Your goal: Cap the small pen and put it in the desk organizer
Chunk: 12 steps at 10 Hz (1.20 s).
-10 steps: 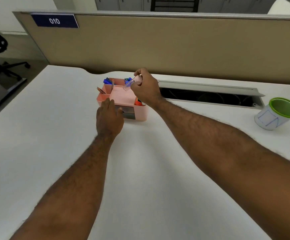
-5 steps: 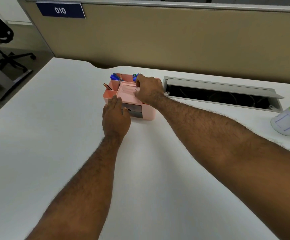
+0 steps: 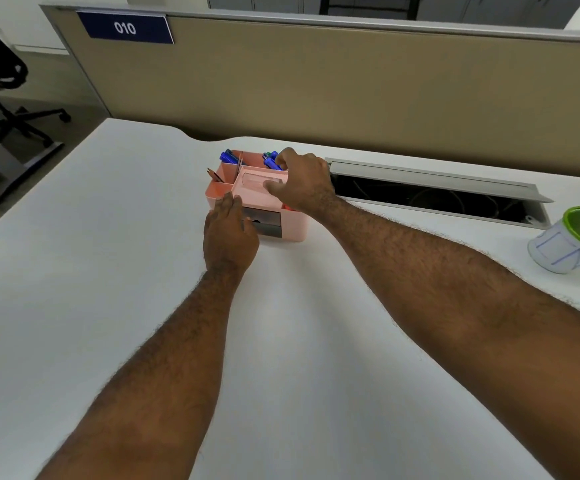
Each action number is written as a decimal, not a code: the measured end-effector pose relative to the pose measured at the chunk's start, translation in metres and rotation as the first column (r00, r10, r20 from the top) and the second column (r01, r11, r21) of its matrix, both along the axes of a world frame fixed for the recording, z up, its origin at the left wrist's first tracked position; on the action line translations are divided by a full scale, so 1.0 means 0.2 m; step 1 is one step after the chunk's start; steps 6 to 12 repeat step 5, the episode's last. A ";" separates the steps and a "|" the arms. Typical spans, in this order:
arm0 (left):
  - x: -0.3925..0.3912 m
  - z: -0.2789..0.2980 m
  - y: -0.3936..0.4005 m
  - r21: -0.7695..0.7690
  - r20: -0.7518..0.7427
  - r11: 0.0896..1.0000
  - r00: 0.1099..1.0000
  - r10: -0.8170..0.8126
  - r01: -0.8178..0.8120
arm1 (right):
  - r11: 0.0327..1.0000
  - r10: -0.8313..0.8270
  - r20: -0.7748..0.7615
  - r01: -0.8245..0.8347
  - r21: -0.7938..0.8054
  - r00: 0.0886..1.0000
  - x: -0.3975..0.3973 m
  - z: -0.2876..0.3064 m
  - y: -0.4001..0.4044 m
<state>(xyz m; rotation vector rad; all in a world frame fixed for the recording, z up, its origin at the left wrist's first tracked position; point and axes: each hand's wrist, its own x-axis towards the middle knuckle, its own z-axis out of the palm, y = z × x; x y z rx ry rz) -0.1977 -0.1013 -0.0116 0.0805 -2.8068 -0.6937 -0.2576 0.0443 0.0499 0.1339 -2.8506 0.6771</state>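
Lowered now onto the pink desk organizer (image 3: 292,233), the right hand (image 3: 302,183), where a second ago it hovered above the box with the small pen pinched at its fingertips and tilted over the compartments. Gone from that raised pinch: a pale, translucent small pen (image 3: 259,180) now lying flat in the shallow top tray, its right end touching or just under the thumb and forefinger. Whether those fingers are loosely closed on the pen's end or already off it, cannot tell; the tips sit right at it and partly hide it. Cap apparently on, judging from the smooth single outline, though too blurred to be sure.

Resting against the organizer's near left corner, the left hand (image 3: 229,233), flat and relaxed, grasping nothing, bracing the box much as it did a second ago. Blue pens (image 3: 228,156) standing in the rear left compartment, more blue ones (image 3: 270,161) in the rear right, just behind the right hand's knuckles.

Meaning for the task: placement looks essentially done, the pen inside the organizer and lying steady. Probably left only to lift the right hand clear without dragging the pen off the tray, then to draw both hands back over the white worktop (image 3: 108,271).
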 end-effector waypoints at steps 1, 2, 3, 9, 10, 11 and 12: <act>0.01 0.03 0.00 -0.042 0.033 0.999 0.999 -0.011 0.012 | 0.999 -0.030 -0.038 0.029 -0.027 0.999 0.06 0.02 0.08; 0.01 0.07 -0.01 -0.092 0.097 0.995 0.995 -0.039 0.048 | 0.996 -0.063 -0.050 0.060 -0.065 0.997 0.14 0.04 0.17; 0.01 0.11 -0.01 -0.179 0.175 0.980 0.983 -0.048 0.080 | 0.997 -0.071 -0.074 0.068 -0.039 0.995 0.23 0.05 0.28; 0.12 0.17 0.11 -0.200 0.200 0.976 0.979 -0.052 0.092 | 0.989 -0.147 -0.101 0.149 0.010 0.984 0.41 0.11 0.49; 0.12 0.17 0.11 -0.200 0.200 0.976 0.979 -0.052 0.092 | 0.989 -0.147 -0.101 0.149 0.010 0.984 0.41 0.11 0.49; 0.12 0.17 0.11 -0.200 0.200 0.976 0.979 -0.052 0.092 | 0.989 -0.147 -0.101 0.149 0.010 0.984 0.41 0.11 0.49; 0.12 0.17 0.11 -0.200 0.200 0.976 0.979 -0.052 0.092 | 0.989 -0.147 -0.101 0.149 0.010 0.984 0.41 0.11 0.49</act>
